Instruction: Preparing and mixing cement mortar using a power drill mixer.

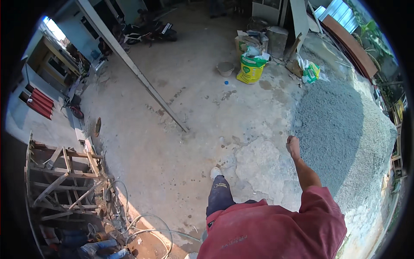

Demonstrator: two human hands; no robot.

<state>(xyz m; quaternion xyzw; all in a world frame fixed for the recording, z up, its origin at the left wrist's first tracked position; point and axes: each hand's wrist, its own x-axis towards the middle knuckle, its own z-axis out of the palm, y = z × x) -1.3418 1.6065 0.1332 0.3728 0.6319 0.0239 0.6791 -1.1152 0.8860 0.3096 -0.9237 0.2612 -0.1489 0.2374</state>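
Note:
My right hand (293, 146) hangs out in front of my right side, its fingers curled into a loose fist. Nothing shows in it. Below it in the view, the bare forearm runs back to a red short sleeve. Just to its right lies a large heap of grey gravel or sand (330, 125), and the hand appears over the heap's left edge without visibly touching it. My left hand is out of view. One foot in a white shoe (215, 172) is forward on the concrete floor (194, 151).
A slanting post (142, 77) meets the floor ahead. Beyond stand a yellow-green sack (251, 71), a grey bucket (225, 69) and a drum (277, 41). Motorbikes (151, 33) are parked far left. Wooden framing (64, 177) and a looped hose (170, 233) lie at left.

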